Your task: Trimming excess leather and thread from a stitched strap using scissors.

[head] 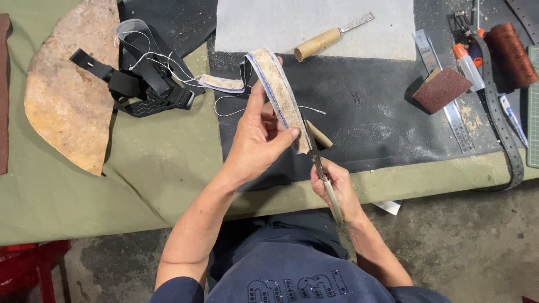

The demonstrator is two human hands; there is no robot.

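The left hand [259,140] is closed around a long pale strip of leather with a blue-stitched edge [279,90], thumb pressed on its face, holding it up above the front part of the worktop. The right hand [335,188] is wrapped around the handles of a pair of scissors with light-coloured grips [321,165], whose blades meet the lower end of the strip. The strip's far end curls back toward a tangle of black straps with white thread [140,81] lying near the back left of the worktop, beside a large rust-brown curved piece of hide [64,95].

Under the hands lies a dark sheet of black leather [382,118] on the olive-green cloth worktop [157,174]. At the back edge a wooden-handled chisel [331,38] rests on a grey sheet [269,25]. Toward the back right corner sit a brown sanding block [443,88], a metal ruler [449,106], a small glue bottle with an orange cap [467,64], a spool of reddish-brown thread [512,53] and a perforated dark belt strap [502,134].
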